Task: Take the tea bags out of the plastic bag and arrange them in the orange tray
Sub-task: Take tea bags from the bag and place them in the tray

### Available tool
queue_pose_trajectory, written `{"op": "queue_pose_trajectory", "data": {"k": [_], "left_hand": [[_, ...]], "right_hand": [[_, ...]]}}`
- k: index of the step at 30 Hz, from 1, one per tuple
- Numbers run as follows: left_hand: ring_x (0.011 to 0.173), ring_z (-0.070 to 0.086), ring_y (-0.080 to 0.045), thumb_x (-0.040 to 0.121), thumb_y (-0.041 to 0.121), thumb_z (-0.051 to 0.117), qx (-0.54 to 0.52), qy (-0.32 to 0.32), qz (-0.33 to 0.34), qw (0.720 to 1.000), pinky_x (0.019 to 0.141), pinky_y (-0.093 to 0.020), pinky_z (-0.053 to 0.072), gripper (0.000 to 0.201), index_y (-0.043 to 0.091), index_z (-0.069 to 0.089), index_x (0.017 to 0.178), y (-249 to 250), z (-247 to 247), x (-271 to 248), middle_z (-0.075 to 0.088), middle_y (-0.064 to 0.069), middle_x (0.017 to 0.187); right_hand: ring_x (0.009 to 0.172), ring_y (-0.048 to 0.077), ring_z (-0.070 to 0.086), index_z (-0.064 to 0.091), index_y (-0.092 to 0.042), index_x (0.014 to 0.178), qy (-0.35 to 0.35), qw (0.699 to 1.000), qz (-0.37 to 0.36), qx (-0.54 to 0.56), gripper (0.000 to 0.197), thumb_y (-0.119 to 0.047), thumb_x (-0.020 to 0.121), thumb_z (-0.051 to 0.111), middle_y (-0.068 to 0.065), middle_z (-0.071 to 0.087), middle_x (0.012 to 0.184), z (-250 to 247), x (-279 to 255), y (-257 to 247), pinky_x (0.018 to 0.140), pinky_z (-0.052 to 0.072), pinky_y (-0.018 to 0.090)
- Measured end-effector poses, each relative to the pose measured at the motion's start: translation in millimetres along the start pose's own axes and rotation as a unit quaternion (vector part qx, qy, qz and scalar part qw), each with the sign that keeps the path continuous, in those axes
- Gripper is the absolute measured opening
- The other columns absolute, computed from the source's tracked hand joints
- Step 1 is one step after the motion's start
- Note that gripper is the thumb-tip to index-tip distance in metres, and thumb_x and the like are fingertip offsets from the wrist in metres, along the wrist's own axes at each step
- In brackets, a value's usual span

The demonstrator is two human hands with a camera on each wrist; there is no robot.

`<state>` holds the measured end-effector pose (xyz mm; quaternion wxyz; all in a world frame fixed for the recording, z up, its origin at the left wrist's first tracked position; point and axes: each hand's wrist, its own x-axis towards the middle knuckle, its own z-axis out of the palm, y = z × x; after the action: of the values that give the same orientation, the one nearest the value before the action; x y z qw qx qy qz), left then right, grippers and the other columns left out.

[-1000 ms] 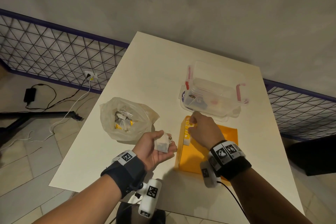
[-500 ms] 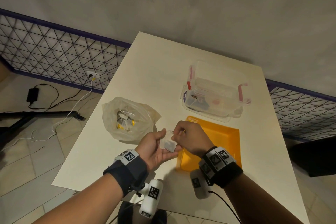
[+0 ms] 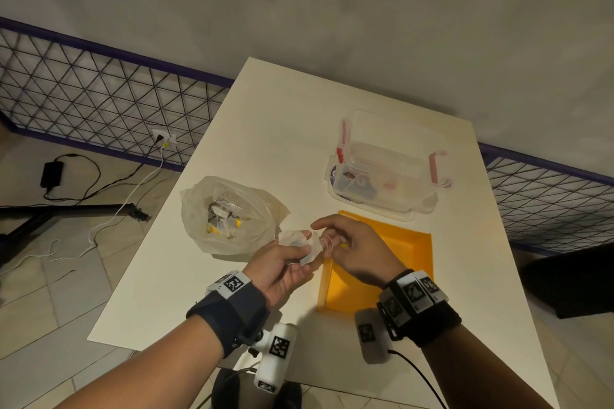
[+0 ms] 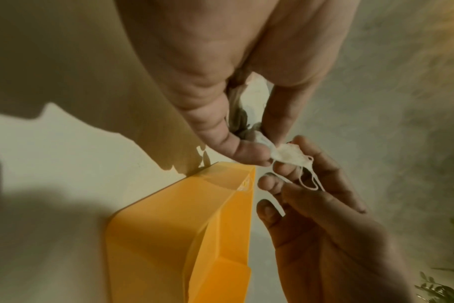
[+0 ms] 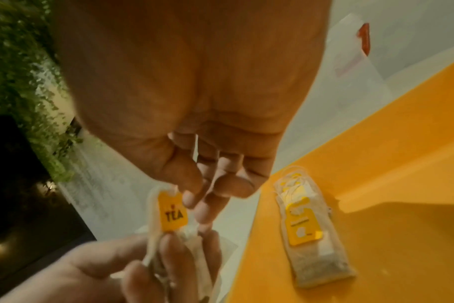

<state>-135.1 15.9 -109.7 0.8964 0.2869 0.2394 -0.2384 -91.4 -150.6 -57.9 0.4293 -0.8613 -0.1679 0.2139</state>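
Right wrist view: left hand (image 5: 153, 266) and right hand (image 5: 194, 114) pinch tea bag (image 5: 153, 229), yellow tag end toward right hand.

Bare indoor room, likely a makeshift recording space. Plain plaster wall (image 3: 332, 10), tiled floor (image 3: 50, 309), wire-mesh fence panels (image 3: 99, 93). White table (image 3: 265, 126); charger cables (image 3: 99, 176) trail to a wall socket (image 3: 163, 139).

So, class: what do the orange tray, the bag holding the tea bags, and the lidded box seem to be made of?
Orange tray: probably moulded plastic, smooth and matte, with crisp folded walls.
Plastic bag: thin translucent film, crinkled and glossy.
Lidded box: clear rigid plastic, see-through, with red clips.
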Motion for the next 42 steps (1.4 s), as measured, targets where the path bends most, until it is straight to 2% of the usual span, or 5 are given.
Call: {"op": "queue_pose_trajectory", "data": {"k": [4, 11, 20, 32, 42], "left_hand": [[0.055, 0.065, -0.015, 0.091, -0.004, 0.055, 0.020, -0.013, -0.024, 0.999, 0.050, -0.017, 0.051, 0.014, -0.002, 0.060, 0.104, 0, 2, -4, 0.070, -0.017, 0.076], [0.060, 0.070, -0.020, 0.093, 0.006, 0.056, -0.008, 0.002, -0.031, 0.999, 0.051, -0.024, 0.057, 0.022, -0.001, 0.058, 0.113, -2, 0, -4, 0.070, -0.022, 0.087], [0.064, 0.069, -0.029, 0.091, 0.012, 0.056, -0.027, 0.014, -0.054, 0.998, 0.056, -0.030, 0.059, 0.017, 0.004, 0.060, 0.106, -6, -11, -4, 0.062, -0.027, 0.095], [0.064, 0.069, -0.028, 0.089, 0.012, 0.057, -0.021, 0.020, -0.062, 0.998, 0.054, -0.029, 0.059, 0.019, 0.003, 0.060, 0.106, -8, -13, -5, 0.061, -0.026, 0.095], [0.072, 0.068, -0.029, 0.090, 0.012, 0.057, -0.018, 0.022, -0.067, 0.997, 0.057, -0.030, 0.060, 0.023, 0.004, 0.059, 0.112, -15, -22, -4, 0.060, -0.025, 0.102]], "right_hand": [[0.087, 0.003, 0.058, 0.073, -0.028, 0.103, 0.022, 0.998, -0.030, -0.058, 0.030, -0.005, 0.084, 0.069, -0.016, 0.060, 0.095, 0, -3, 4, 0.075, 0.044, 0.010], [0.081, 0.010, 0.061, 0.071, -0.019, 0.083, 0.040, 0.994, -0.071, -0.070, 0.015, -0.004, 0.081, 0.075, -0.006, 0.066, 0.090, -6, -7, 3, 0.068, 0.040, 0.008], [0.080, 0.018, 0.055, 0.054, -0.024, 0.068, 0.100, 0.965, 0.077, -0.229, 0.022, -0.018, 0.079, 0.073, -0.005, 0.055, 0.081, -41, -6, 8, 0.069, 0.046, 0.032], [0.063, 0.020, 0.073, 0.067, -0.013, 0.082, -0.095, 0.969, 0.187, -0.134, 0.008, -0.006, 0.086, 0.068, 0.000, 0.070, 0.062, -23, -8, 17, 0.052, 0.047, 0.024], [0.063, 0.018, 0.072, 0.069, -0.012, 0.090, -0.043, 0.957, 0.205, -0.199, 0.019, 0.003, 0.084, 0.060, 0.003, 0.071, 0.069, -13, 18, 27, 0.068, 0.059, 0.035]]}}
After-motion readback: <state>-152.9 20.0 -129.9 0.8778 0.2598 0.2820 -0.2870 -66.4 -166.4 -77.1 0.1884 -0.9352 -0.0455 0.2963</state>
